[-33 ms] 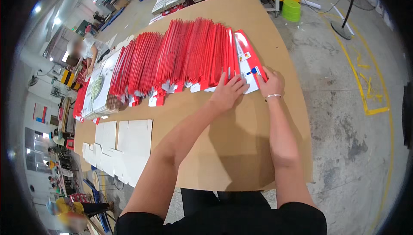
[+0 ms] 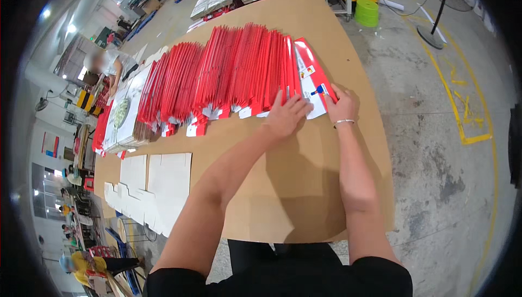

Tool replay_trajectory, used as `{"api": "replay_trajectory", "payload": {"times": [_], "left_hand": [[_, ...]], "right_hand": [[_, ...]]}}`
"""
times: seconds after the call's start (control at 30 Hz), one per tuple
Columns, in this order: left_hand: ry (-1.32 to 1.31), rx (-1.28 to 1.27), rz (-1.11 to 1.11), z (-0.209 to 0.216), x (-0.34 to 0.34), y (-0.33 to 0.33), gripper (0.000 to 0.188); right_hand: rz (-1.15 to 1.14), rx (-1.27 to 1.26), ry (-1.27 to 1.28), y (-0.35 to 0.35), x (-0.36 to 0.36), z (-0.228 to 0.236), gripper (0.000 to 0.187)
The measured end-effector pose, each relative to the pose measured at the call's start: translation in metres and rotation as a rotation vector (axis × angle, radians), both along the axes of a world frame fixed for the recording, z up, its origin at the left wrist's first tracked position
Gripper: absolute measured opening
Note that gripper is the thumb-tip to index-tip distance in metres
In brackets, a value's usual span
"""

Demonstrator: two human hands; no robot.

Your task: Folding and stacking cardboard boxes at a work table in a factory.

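Note:
A long row of flat, folded red cartons leans together across the table, with white and red flaps along its near edge. At the right end lies a red and white printed carton, its face showing. My right hand grips the right edge of this carton, thumb and fingers closed on it. My left hand rests at the near end of the row, fingers spread and touching the lower parts of the last cartons. The left palm faces down and holds nothing that I can see.
The brown table carries white cardboard blanks at near left and a tied stack of white sheets at far left. A person stands beyond that stack. On the floor at far right are a green stool and a stand base.

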State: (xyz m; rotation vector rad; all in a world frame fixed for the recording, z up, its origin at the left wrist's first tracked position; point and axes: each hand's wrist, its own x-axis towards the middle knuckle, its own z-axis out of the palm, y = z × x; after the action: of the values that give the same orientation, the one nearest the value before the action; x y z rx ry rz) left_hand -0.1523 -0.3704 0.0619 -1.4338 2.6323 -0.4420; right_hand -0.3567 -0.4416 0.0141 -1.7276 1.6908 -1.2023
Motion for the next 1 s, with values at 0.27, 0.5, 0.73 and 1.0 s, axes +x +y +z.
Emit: {"api": "replay_trajectory", "payload": {"times": [0.27,0.5,0.73,1.0], "left_hand": [[-0.165,-0.122,-0.279,0.027,0.023,-0.029,0.040],[0.025,-0.240,-0.079,0.011,0.008,-0.007,0.051],[0.504,-0.153,0.323,0.020,0.039,0.204,0.060],[0.187,0.366,1.388,0.022,0.211,0.458,0.119]], "right_hand": [[0.024,-0.055,-0.060,-0.001,-0.003,-0.016,0.040],[0.341,-0.354,0.272,0.001,0.039,-0.011,0.044],[0.181,-0.240,0.092,0.001,0.012,-0.027,0.041],[0.185,-0.192,0.157,-0.020,-0.022,-0.056,0.038]]}}
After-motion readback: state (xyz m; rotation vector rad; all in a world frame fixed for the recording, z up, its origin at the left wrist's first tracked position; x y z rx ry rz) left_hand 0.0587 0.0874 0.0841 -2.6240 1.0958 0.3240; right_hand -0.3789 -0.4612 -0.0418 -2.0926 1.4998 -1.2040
